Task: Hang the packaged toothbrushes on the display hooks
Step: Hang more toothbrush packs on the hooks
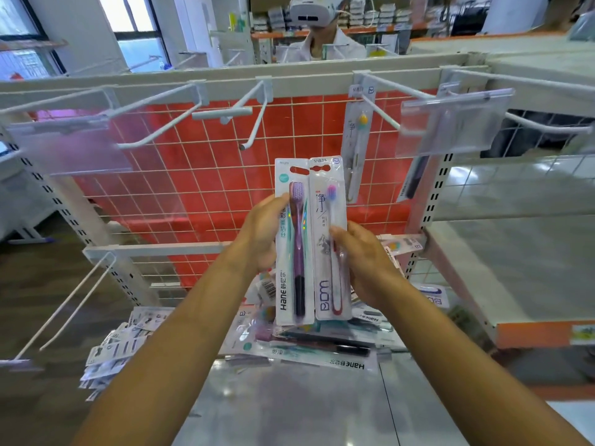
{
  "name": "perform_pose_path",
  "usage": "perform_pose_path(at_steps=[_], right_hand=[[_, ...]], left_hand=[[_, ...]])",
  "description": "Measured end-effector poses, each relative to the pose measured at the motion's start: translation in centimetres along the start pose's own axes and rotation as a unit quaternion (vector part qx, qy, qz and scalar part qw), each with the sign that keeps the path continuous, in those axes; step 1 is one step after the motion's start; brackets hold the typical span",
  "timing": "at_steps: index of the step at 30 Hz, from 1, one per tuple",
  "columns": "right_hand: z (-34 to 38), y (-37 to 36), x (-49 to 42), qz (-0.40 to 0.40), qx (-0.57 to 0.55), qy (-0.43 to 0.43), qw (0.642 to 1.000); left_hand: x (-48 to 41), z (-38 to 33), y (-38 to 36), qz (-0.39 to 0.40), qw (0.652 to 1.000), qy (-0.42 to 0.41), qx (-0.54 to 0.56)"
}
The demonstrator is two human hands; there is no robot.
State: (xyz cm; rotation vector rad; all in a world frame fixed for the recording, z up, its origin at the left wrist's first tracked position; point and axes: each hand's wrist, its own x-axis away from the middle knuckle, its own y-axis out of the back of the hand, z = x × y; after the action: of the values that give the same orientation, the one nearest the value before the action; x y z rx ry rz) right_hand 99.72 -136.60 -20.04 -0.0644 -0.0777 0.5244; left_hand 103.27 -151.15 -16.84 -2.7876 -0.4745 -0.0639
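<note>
My left hand (262, 233) grips a white pack with a purple toothbrush (293, 246), held upright. Beside it, touching, my right hand (363, 262) grips a pack with a red-handled toothbrush (328, 239), also upright. Both packs are in front of the red wire grid, below the white display hooks (254, 123). One packaged toothbrush (356, 140) hangs on the hook (380, 112) up and to the right. A heap of several more packs (322, 346) lies on the shelf under my hands.
Clear plastic price-tag holders (450, 123) (67, 146) stand out from the hook ends at right and left. A lower hook (70, 300) juts out at left. A person wearing a headset (317, 14) stands behind the rack. Metal shelving (502, 268) runs along the right.
</note>
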Motion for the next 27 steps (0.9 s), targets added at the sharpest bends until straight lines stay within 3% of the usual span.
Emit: perform_pose_path(at_steps=[7,19,27], right_hand=[[-1.2,-1.9,1.0,-0.045,-0.017,0.009,0.999],[-2.0,-2.8,2.9,-0.141,-0.050,0.038,0.988],[-0.9,-0.6,3.2,-0.109,-0.078,0.057,0.989]], left_hand=[[0.8,0.5,1.5,-0.012,1.000,-0.002,-0.013],[2.8,1.7,1.8,0.091,0.992,-0.014,-0.082],[2.1,2.1,-0.4,0.061,0.995,-0.008,-0.076]])
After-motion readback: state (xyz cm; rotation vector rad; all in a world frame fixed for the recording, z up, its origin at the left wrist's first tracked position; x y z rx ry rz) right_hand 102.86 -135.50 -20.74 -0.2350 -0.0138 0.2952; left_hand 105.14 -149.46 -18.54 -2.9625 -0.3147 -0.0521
